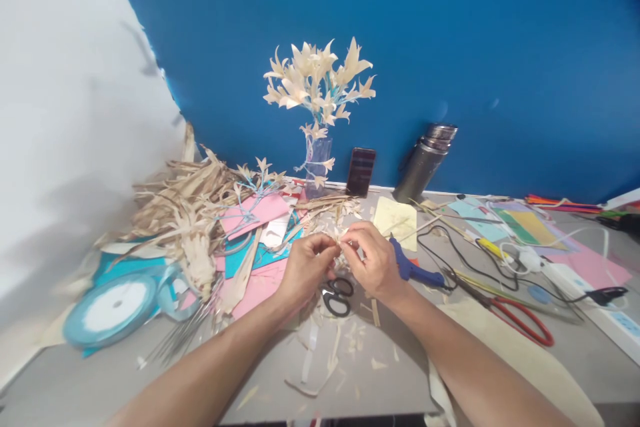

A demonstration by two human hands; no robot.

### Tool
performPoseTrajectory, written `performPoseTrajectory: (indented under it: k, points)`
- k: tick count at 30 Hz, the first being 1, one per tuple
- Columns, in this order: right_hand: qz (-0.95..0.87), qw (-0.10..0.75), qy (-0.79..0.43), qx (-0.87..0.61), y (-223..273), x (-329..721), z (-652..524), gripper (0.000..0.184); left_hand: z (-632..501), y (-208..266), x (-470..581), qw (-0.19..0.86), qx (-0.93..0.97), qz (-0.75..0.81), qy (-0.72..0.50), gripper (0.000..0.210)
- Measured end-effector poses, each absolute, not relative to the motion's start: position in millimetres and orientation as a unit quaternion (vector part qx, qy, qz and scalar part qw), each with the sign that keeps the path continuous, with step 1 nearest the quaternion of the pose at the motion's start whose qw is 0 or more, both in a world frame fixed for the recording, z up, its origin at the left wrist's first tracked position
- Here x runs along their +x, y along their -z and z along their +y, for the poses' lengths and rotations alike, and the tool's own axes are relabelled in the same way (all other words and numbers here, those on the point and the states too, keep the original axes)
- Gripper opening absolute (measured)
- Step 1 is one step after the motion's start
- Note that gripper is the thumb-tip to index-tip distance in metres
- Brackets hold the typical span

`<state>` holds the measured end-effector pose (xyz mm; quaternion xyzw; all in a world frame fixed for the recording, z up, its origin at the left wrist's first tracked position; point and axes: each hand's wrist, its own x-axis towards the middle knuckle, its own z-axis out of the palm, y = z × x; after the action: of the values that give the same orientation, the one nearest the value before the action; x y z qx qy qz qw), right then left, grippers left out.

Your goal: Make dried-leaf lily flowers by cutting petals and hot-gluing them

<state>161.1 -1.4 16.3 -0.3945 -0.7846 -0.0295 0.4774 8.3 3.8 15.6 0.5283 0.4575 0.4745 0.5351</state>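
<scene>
My left hand [310, 263] and my right hand [370, 257] meet over the middle of the table, fingertips pinched together. Between them shows a small pale piece of corn husk [339, 236], mostly hidden by the fingers. Just below lie black-handled scissors [337, 297], partly under my left hand. A blue glue gun [417, 271] rests beside my right hand. Behind them a clear vase [319, 167] holds husk flowers [320, 77] on light blue stems.
On the left are a heap of dry husks [187, 193], a blue ribbon spool [113, 307] and wire stems [185, 330]. A phone [361, 172] and a flask [425, 163] lean against the wall. Red-handled scissors [523, 321], cables and a power strip [595, 307] lie right.
</scene>
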Motion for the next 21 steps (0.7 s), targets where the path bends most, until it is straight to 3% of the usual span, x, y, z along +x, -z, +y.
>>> performPoseTrajectory:
  k: [12,21]
  points:
    - [-0.748,0.515,-0.048,-0.416,-13.9,155.4,-4.5,0.006,3.7,-8.2,7.2,0.500,0.554,0.451,-0.490,0.014]
    - [-0.721,0.502,-0.067,-0.473,-17.4,161.6,-4.1,0.007,4.2,-11.8,0.4,0.323,0.627,0.415,-0.575,0.014]
